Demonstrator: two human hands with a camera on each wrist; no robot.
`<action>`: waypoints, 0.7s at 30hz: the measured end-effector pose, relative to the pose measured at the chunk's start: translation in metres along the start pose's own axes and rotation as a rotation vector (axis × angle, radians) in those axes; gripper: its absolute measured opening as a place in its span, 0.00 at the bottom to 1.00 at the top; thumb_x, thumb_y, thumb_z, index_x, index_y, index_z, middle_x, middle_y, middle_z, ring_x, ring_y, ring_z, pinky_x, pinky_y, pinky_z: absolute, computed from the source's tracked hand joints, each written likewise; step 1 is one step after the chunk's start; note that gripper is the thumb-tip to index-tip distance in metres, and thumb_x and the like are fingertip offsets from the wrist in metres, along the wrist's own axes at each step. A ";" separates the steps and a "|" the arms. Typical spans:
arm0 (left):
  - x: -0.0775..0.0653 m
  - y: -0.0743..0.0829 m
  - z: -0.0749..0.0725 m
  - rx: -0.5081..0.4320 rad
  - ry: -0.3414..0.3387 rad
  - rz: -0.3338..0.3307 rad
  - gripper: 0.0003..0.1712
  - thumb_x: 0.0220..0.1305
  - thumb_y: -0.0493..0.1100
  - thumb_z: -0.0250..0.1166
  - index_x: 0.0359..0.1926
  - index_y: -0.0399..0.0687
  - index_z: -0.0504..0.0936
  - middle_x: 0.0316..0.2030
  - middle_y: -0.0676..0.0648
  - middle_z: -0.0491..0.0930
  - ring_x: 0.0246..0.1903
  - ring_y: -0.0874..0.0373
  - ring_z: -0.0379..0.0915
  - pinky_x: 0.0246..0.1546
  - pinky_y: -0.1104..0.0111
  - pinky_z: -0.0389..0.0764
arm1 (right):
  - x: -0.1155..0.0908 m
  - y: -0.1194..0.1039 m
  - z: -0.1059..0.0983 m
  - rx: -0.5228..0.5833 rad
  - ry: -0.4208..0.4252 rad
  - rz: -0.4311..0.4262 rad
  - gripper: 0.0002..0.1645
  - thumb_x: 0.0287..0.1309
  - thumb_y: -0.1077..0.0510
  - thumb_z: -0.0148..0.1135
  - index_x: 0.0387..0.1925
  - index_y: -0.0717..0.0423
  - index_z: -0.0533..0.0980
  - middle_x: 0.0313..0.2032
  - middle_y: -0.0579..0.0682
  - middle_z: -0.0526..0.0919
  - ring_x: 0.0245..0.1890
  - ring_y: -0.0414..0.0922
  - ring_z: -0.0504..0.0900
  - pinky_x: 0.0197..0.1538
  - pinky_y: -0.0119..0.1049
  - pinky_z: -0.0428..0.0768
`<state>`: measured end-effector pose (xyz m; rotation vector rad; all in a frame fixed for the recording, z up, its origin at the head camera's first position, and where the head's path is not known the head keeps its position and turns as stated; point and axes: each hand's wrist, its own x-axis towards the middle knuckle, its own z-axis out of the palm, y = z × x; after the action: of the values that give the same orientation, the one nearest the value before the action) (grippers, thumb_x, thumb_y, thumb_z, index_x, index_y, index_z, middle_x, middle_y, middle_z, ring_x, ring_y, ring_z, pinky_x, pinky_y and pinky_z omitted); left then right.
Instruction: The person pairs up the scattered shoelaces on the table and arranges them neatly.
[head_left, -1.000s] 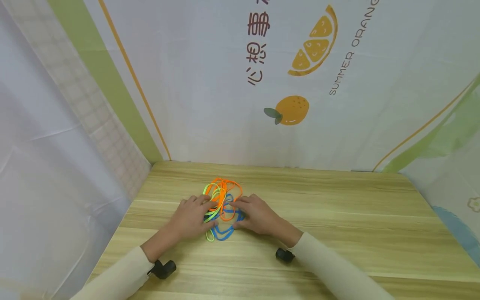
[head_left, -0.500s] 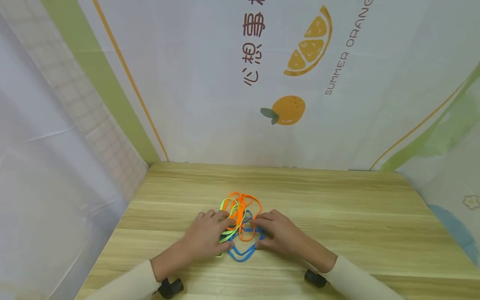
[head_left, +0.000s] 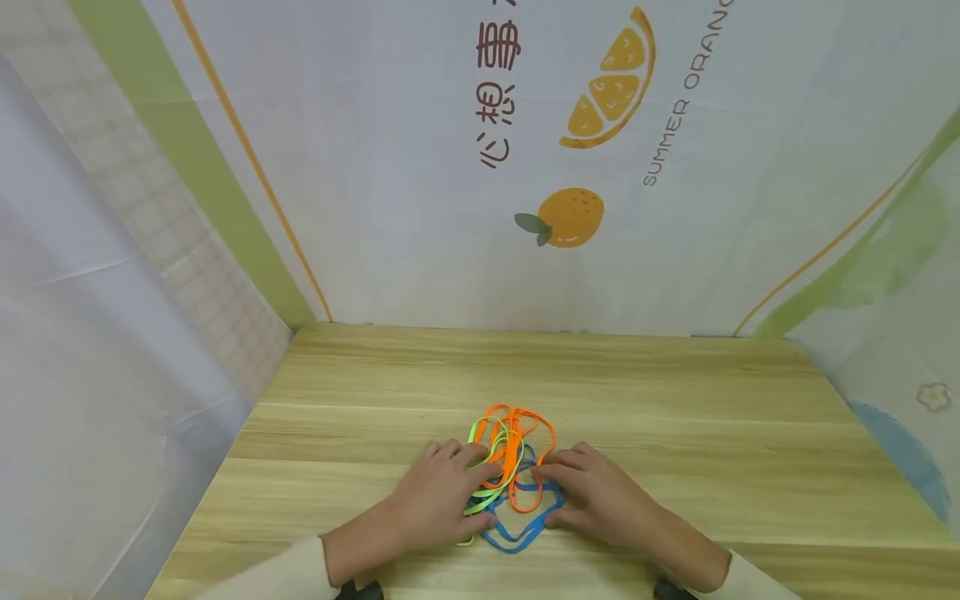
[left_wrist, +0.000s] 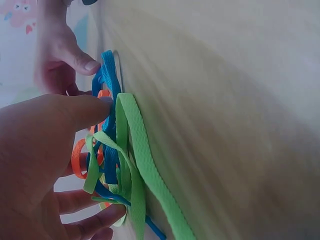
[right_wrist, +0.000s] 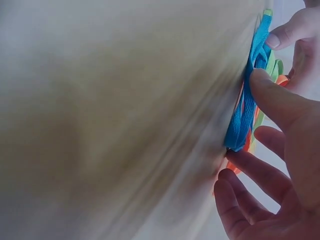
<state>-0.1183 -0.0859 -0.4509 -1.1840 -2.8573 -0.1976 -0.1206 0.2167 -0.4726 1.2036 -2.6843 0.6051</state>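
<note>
A loose tangle of flat shoelaces lies on the table in the head view: an orange shoelace on top, a neon green shoelace at the left, a blue shoelace at the near side. My left hand cups the left side, fingers spread and gently bent; in the left wrist view its thumb touches the blue strands beside green loops. From the right, my right hand meets the pile, its thumb on the blue strands and its fingers loosely spread in the right wrist view.
The wood-grain table extends around the pile. A white printed curtain hangs behind its back edge, and more cloth hangs at the left. A black wrist camera shows at the bottom edge.
Both hands and the tangle between them have slid right and nearer to the person across the table. The view has turned slightly; the pile keeps much the same shape.
</note>
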 end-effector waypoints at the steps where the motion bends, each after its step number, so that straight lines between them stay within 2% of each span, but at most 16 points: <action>1: 0.001 0.003 0.001 0.000 -0.002 0.006 0.33 0.70 0.68 0.71 0.69 0.59 0.85 0.68 0.48 0.79 0.57 0.51 0.76 0.54 0.57 0.76 | -0.004 -0.001 -0.002 -0.001 0.006 -0.001 0.35 0.62 0.36 0.80 0.63 0.50 0.86 0.58 0.41 0.87 0.55 0.43 0.80 0.57 0.46 0.83; 6: 0.005 0.016 0.006 0.009 -0.005 0.046 0.33 0.71 0.70 0.69 0.70 0.63 0.84 0.69 0.49 0.78 0.57 0.53 0.75 0.54 0.60 0.75 | -0.023 -0.004 -0.010 -0.021 0.030 0.014 0.34 0.61 0.35 0.80 0.62 0.48 0.86 0.57 0.39 0.87 0.56 0.43 0.80 0.57 0.47 0.84; 14: 0.012 0.036 0.007 -0.032 -0.048 0.094 0.33 0.73 0.71 0.68 0.72 0.66 0.82 0.70 0.52 0.76 0.56 0.57 0.72 0.51 0.66 0.72 | -0.050 -0.003 -0.019 -0.045 0.044 0.020 0.37 0.57 0.34 0.82 0.63 0.45 0.86 0.56 0.38 0.88 0.54 0.42 0.80 0.54 0.48 0.85; 21: 0.012 0.050 0.006 0.001 -0.054 0.138 0.34 0.73 0.74 0.65 0.73 0.69 0.80 0.70 0.53 0.76 0.54 0.58 0.72 0.50 0.67 0.71 | -0.067 -0.004 -0.024 -0.040 0.082 -0.024 0.37 0.54 0.34 0.83 0.61 0.47 0.87 0.54 0.37 0.89 0.51 0.40 0.81 0.51 0.43 0.85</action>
<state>-0.0913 -0.0412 -0.4505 -1.4012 -2.8049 -0.1613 -0.0736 0.2697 -0.4684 1.1722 -2.5984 0.5818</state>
